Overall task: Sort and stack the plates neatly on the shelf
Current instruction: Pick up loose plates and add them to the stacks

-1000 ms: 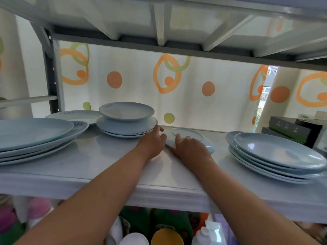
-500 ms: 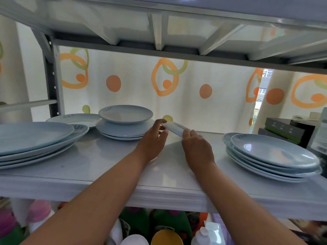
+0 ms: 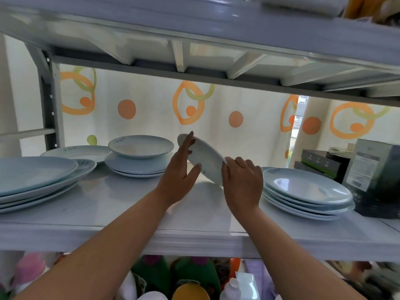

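A small pale-blue plate [image 3: 205, 158] is held tilted on edge above the middle of the white shelf [image 3: 129, 204]. My left hand [image 3: 179, 176] touches its upper left rim with straight fingers, the thumb against its lower face. My right hand [image 3: 242, 182] grips its lower right rim. Left of it stands a stack of small deep plates [image 3: 138, 156], with a flat plate [image 3: 75, 151] behind. A stack of large plates [image 3: 36, 178] sits far left, and another stack of plates [image 3: 307, 193] lies on the right.
Dark boxes [image 3: 372, 174] stand at the shelf's right end. A patterned curtain [image 3: 151, 109] hangs behind. The upper shelf [image 3: 194, 40] is close overhead. Bottles and colourful items [image 3: 188, 284] fill the level below.
The small plate has come up from lying flat on the shelf to tilted in the air between both hands, and the hands rose with it.
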`<state>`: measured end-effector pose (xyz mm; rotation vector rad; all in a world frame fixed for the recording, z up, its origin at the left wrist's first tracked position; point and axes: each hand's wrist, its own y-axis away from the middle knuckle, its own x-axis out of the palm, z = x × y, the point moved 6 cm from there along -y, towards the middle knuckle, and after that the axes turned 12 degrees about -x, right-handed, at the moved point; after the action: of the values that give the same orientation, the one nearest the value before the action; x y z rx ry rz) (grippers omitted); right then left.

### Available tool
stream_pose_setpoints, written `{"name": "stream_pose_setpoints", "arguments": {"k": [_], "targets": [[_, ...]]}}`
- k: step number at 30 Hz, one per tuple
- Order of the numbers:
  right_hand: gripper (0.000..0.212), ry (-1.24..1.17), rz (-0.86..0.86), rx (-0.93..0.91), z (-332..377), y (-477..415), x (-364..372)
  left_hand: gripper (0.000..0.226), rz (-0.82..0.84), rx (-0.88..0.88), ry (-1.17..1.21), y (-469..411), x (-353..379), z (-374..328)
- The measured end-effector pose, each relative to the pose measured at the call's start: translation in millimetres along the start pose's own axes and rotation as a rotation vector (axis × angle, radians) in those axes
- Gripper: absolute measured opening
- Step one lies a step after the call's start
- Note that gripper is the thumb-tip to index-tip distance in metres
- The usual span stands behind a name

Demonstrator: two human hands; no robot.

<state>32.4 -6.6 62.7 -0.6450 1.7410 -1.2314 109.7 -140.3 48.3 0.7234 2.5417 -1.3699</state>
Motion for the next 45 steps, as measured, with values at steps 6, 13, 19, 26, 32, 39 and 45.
{"name": "stream_pose_setpoints", "arguments": {"k": [6,13,19,26,32,39,45], "targets": [[0.043,-0.319,0.007,0.415,-34.0,-6.3,-27.6,0.065,0.054,0.16,-0.156,11.3,11.9,-35.7],[0.029,-0.611,0.099,1.014,-109.1,8.7,-34.1,0.035,-0.027,0.316,-0.282,20.1,33.8,-74.2],[0.024,-0.99,0.05,1.392,-157.9,31.0,-31.1,0.041,0.083,0.229,-0.396,15.5,69.4,-90.2],[0.021,-1.049,0.067,1.523,-176.7,49.4,-30.0,0.035,0.176,0.153,-0.384,12.6,101.5,-101.9],[0.02,-0.999,0.283,1.415,-179.8,57.5,-28.6,0.038,0.23,0.127,-0.396,16.0,112.1,-106.7],[0.041,-0.854,0.437,1.253,-170.2,53.2,-45.8,0.041,0.307,0.069,-0.402,19.8,115.2,-106.3],[0.038,-0.828,0.436,1.141,-164.0,43.5,-60.2,0.043,0.394,0.067,-0.42,25.8,112.8,-107.1]]}}
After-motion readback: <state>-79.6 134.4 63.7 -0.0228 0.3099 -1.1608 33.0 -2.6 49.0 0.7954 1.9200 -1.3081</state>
